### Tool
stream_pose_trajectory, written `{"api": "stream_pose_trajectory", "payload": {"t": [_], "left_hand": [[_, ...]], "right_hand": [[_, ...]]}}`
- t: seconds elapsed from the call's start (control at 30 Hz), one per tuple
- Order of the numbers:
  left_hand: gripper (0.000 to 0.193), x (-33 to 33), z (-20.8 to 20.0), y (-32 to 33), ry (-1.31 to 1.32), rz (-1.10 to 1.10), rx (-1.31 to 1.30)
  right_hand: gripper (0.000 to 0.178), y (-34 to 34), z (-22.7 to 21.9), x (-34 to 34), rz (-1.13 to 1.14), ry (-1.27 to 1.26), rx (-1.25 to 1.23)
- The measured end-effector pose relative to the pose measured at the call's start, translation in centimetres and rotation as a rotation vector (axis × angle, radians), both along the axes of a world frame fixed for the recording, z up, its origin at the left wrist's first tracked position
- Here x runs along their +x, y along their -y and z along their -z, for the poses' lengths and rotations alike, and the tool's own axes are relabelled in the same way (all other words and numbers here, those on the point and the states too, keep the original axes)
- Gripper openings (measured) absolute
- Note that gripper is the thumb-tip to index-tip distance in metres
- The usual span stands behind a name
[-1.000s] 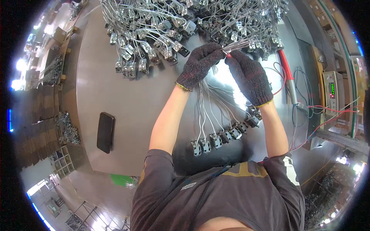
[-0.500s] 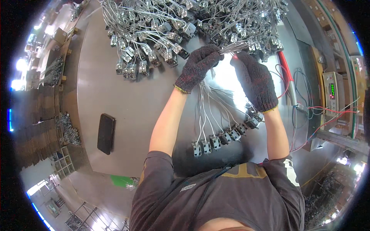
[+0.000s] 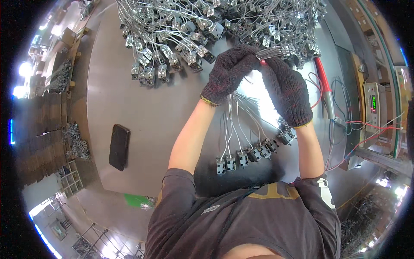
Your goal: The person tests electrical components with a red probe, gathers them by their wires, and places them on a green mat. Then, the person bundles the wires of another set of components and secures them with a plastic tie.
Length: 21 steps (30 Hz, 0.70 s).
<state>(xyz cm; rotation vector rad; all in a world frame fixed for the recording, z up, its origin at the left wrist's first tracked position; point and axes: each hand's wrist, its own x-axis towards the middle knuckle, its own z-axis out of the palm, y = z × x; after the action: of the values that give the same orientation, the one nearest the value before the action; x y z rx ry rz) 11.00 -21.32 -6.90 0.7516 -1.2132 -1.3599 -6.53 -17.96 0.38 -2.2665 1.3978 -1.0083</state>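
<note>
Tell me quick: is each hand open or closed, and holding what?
Left hand: closed, holding a bundle of grey wires.
Right hand: closed, apparently gripping a small red thing, mostly hidden.

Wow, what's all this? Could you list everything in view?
table: one, metallic grey, centre
wired-block pile: many, black and silver, table's far side
wired blocks: about eight, dark grey, table's near side
phone-like slab: one, black, table's left
handled tool: one, red and grey, table's right
display box: one, pale, far right
background clutter: uncountable
wire bundle: one, grey, in left hand
red-tipped piece: one, at right fingertips
left hand: one, dark glove
right hand: one, dark glove
</note>
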Motion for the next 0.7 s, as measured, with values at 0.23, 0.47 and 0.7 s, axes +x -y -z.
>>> {"api": "stream_pose_trajectory", "payload": {"t": [0.23, 0.47, 0.7], "left_hand": [[0.016, 0.1, -0.3, 0.2, 0.032, 0.014, -0.004], [0.017, -0.4, -0.4, 0.1, -0.002, 0.013, 0.060], [0.019, 0.1, 0.2, 0.4, -0.056, 0.021, 0.004]], "right_hand": [[0.039, 0.3, 0.9, -1.4, -0.103, -0.288, -0.211], [0.033, 0.5, 0.6, -1.4, -0.089, -0.353, -0.203], [0.024, 0.3, -1.5, 0.1, -0.061, -0.165, 0.031]]}}
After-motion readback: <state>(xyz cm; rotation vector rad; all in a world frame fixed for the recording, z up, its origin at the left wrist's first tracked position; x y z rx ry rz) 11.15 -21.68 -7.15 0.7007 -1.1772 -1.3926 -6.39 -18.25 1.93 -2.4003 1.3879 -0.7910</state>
